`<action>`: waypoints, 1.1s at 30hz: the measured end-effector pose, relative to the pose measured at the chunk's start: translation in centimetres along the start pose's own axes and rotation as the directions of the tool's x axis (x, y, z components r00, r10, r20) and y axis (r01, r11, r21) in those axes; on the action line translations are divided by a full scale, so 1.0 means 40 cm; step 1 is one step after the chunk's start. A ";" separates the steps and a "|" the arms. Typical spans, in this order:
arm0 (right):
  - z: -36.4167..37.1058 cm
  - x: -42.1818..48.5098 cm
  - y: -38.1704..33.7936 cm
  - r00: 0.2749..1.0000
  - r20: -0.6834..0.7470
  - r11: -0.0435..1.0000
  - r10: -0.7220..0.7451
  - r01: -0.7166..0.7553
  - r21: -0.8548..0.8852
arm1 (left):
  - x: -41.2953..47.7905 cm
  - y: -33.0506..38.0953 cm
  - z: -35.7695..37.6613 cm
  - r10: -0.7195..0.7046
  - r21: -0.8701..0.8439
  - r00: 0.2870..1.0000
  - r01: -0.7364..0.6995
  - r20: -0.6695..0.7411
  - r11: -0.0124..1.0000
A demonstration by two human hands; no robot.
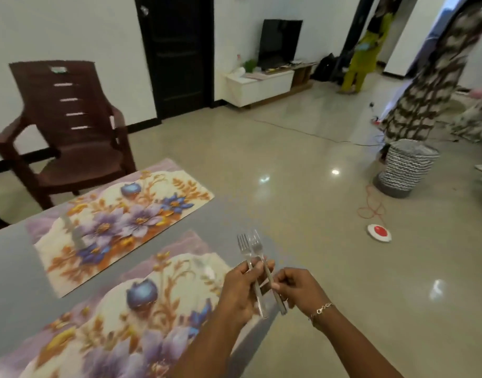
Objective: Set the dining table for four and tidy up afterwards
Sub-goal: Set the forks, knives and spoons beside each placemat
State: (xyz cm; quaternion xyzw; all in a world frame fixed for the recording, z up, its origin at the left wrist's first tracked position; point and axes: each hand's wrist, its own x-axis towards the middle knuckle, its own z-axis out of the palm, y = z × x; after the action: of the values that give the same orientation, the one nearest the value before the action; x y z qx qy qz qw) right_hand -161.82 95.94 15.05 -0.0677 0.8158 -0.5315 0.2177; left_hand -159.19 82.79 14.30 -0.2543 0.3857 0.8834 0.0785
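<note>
Two steel forks stand tines-up over the table's right edge. My left hand grips the left fork by its handle. My right hand pinches the handle of the right fork. Both forks hover just past the near floral placemat. A second floral placemat lies further back on the grey table. The fork handles cross low between my hands.
A brown plastic chair stands at the table's far end. On the tiled floor to the right are a zigzag basket, a red-and-white disc and orange cable. Two people stand far right near a TV unit.
</note>
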 end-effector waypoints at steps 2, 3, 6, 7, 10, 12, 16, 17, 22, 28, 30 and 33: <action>-0.108 0.024 0.019 0.999 -0.030 1.000 0.009 -0.009 -0.007 | 0.056 -0.022 0.088 0.004 0.008 1.000 -0.005 0.017 1.000; -0.158 0.039 0.029 0.999 -0.040 1.000 0.012 -0.012 -0.010 | 0.082 -0.033 0.127 -0.001 0.015 1.000 0.001 0.016 1.000; -0.283 0.091 0.060 0.996 -0.087 0.999 0.033 -0.034 -0.015 | 0.161 -0.067 0.225 -0.025 0.074 1.000 0.025 0.004 0.997; -0.321 0.112 0.069 0.995 -0.096 0.999 0.041 -0.042 -0.012 | 0.191 -0.077 0.254 -0.031 0.082 1.000 0.030 0.005 0.996; -0.423 0.193 0.093 0.994 -0.093 0.999 0.050 -0.051 -0.012 | 0.291 -0.094 0.333 -0.045 0.098 0.999 0.043 0.015 0.994; -0.489 0.262 0.108 0.995 -0.085 0.998 0.054 -0.057 -0.027 | 0.367 -0.101 0.383 -0.050 0.117 0.999 0.048 0.011 0.992; -0.622 0.429 0.119 0.997 -0.066 0.998 0.044 -0.047 -0.043 | 0.538 -0.100 0.479 -0.013 0.138 0.998 0.021 -0.053 0.990; -0.655 0.474 0.122 0.997 -0.056 0.998 0.049 -0.051 -0.048 | 0.584 -0.095 0.504 -0.008 0.145 0.997 0.019 -0.077 0.989; -0.793 0.682 0.115 0.997 0.033 0.995 0.071 -0.068 -0.077 | 0.779 -0.036 0.631 -0.006 0.167 0.988 0.031 -0.152 0.986; -0.882 0.888 0.062 0.987 0.145 0.997 0.068 -0.062 -0.044 | 0.938 0.050 0.720 0.017 0.147 0.983 0.010 -0.182 0.989; -0.892 0.962 0.038 0.973 0.222 0.998 0.063 -0.055 -0.040 | 0.994 0.075 0.731 0.038 0.114 0.975 -0.012 -0.221 0.993; -0.907 1.093 0.002 0.947 0.318 0.999 0.032 -0.019 -0.046 | 1.087 0.117 0.744 0.067 0.052 0.954 -0.054 -0.292 0.997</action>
State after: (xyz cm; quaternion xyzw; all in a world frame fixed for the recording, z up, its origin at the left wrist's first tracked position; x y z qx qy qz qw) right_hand -216.47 111.42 14.93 -0.1467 0.7817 -0.4935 0.3520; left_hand -209.62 98.53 12.18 -0.3689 0.4196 0.8294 -0.0012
